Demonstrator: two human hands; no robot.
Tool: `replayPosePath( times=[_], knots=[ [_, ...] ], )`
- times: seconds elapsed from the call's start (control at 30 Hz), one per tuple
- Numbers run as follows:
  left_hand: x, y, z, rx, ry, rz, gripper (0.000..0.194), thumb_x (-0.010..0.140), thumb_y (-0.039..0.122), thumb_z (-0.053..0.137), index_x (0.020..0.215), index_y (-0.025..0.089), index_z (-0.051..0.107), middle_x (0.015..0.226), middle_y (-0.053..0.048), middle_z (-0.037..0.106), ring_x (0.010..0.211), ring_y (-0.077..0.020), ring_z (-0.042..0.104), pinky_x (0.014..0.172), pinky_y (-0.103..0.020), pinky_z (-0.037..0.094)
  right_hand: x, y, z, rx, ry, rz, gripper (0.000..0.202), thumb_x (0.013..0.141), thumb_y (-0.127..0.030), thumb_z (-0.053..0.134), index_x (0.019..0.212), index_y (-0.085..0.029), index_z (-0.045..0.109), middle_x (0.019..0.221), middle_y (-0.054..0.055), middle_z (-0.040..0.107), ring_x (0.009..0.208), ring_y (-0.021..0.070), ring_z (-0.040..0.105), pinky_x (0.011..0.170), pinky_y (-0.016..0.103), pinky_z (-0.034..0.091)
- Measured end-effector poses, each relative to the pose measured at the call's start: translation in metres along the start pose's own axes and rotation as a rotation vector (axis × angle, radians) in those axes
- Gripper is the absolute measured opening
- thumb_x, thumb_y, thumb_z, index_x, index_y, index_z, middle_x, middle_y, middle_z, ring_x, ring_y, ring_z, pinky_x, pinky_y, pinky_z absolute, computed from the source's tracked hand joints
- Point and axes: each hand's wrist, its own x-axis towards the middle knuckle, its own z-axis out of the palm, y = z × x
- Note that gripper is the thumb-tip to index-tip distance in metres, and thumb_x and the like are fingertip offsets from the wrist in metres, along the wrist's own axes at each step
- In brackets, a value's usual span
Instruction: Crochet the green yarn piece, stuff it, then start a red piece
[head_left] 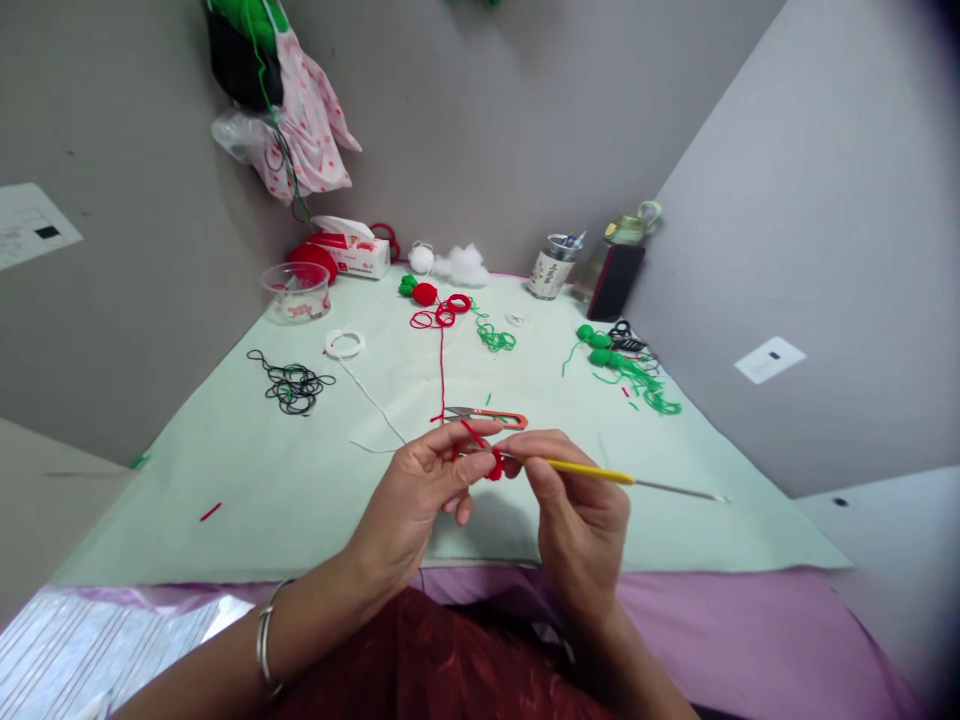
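Observation:
My left hand (435,475) pinches a small piece of red crochet work (495,466) between thumb and fingers, with red yarn (472,434) running over the index finger. In my right hand (577,500) is a crochet hook with a yellow handle (592,470); its bare metal end points right, and the other end meets the red piece. The tip at the stitches is too small to make out. Just beyond my fingers lie thread snips with orange handles (510,418). A red strand (442,360) leads back from there to loose red loops (450,312).
Black cord (292,385), a white ring of yarn (345,344) and a clear plastic tub (296,295) lie left. Green yarn pieces (600,345) and black scissors (622,335) are right. Behind stand a tissue box (352,250), a pen tin (551,270) and a phone (616,283).

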Motion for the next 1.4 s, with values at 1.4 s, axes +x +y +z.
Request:
replayPosePath(
  times=[1.4],
  knots=[
    [0.004,-0.005,-0.019,0.163,-0.036,0.087,0.034,0.085,0.024,0.078,0.119,0.031,0.074,0.086,0.004,0.062,0.082,-0.0078,0.058,0.079,-0.019,0.045,0.003,0.015,-0.002,0.417,0.015,0.418,0.009,0.083,-0.020,0.080,0.087,-0.027,0.078,0.086,-0.002,0.070,0.079,0.0127,0.064,0.072,0.025,0.051]
  ],
)
